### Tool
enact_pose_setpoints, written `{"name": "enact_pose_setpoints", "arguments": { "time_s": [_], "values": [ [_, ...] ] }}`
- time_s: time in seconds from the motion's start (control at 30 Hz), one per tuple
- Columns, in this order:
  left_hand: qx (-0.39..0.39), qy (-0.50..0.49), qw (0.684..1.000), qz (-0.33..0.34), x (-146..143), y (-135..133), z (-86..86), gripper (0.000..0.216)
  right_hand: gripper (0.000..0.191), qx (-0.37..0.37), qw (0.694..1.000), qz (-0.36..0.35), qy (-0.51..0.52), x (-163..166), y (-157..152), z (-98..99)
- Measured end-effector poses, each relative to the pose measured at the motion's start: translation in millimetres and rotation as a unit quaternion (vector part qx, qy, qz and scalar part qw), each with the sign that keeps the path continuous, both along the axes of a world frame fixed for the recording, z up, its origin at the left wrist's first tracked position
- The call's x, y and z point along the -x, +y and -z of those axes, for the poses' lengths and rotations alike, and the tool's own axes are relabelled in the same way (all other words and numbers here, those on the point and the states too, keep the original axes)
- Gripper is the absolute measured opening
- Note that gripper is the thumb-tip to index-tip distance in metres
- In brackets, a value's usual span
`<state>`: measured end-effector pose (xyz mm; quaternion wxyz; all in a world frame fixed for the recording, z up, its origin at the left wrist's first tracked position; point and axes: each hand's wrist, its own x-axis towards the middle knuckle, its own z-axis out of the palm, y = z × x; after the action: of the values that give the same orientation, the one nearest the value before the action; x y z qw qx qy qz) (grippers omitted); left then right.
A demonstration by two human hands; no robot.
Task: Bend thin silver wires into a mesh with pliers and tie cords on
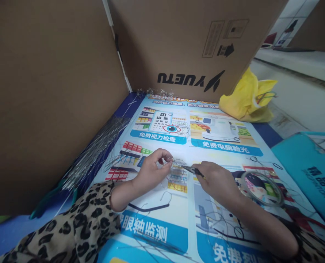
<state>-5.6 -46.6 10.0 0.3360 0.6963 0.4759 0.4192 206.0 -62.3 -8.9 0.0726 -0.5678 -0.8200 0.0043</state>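
Observation:
My left hand [153,168] is closed, with thumb and fingertips pinching a thin wire [178,161] just above the printed poster sheet [188,155]. The wire looks bent into loops, though its exact shape is too fine to make out. Needle-nose pliers [192,170] are gripped in my right hand [218,180]. Their dark tips point left and reach close to the wire; whether the jaws touch it I cannot tell. My palm covers most of the handles.
Many straight wires [94,149] lie bundled at left, beside tall cardboard [190,40]. Twisted wire pieces [158,92] sit along the back. A round ring-shaped roll [280,197], a yellow bag [237,106] and a teal box [302,164] are at right. Loose wires [162,244] lie in front.

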Motion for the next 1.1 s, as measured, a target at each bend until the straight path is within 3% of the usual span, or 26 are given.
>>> {"name": "enact_pose_setpoints", "arguments": {
  "time_s": [0.3, 1.1],
  "values": [
    [-0.07, 0.061, 0.996, -0.011, 1.3, -2.3, 3.8, 0.01, 0.026, -0.012, 1.0, -0.002, -0.014, 0.3, -0.8, -0.6],
    [-0.054, 0.067, 0.996, -0.011, 0.5, -0.7, 4.6, 0.014, 0.023, -0.03, 0.999, -0.032, -0.027, -1.0, 1.7, -1.9]
  ]
}}
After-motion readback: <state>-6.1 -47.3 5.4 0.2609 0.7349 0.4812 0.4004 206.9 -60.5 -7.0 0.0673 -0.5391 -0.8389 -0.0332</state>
